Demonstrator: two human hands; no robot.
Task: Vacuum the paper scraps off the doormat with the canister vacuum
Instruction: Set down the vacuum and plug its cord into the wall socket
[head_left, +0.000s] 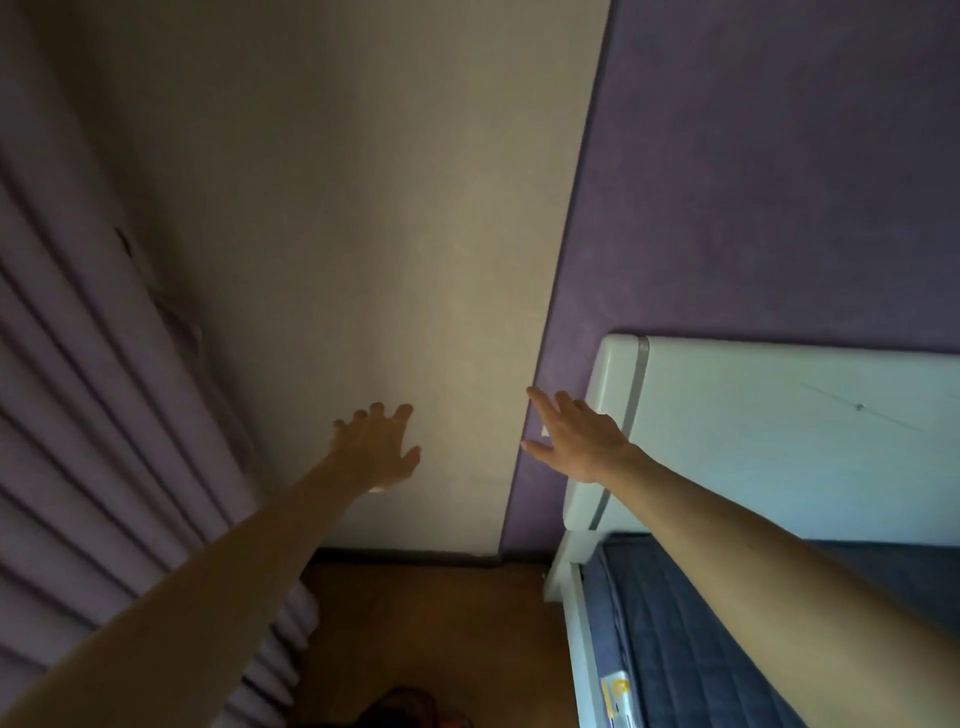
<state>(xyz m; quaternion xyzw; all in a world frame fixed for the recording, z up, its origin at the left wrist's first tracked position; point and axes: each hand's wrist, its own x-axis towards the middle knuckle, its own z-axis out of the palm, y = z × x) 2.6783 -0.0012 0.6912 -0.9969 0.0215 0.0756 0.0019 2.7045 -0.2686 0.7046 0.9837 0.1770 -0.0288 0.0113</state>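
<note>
Bedroom corner ahead of me: a beige wall (363, 208) meets a purple wall (779, 156) above a wooden floor (441, 623). No doormat, no paper scraps and no canister vacuum show anywhere, so I can't place them against either hand; they must be outside this view. My read is that the task is not begun: finding the vacuum, gripping it and clearing the mat are all left.

Left hand (376, 449) reaches at the beige wall, fingers spread, holding nothing; I can't tell whether it touches. Right hand (576, 441) is stretched flat and empty, fingers straight, over the purple wall just beside the white headboard (779, 441).

Pleated curtain (78, 364) hangs far left, and the blue quilted mattress (701, 649) lies lower right.
</note>
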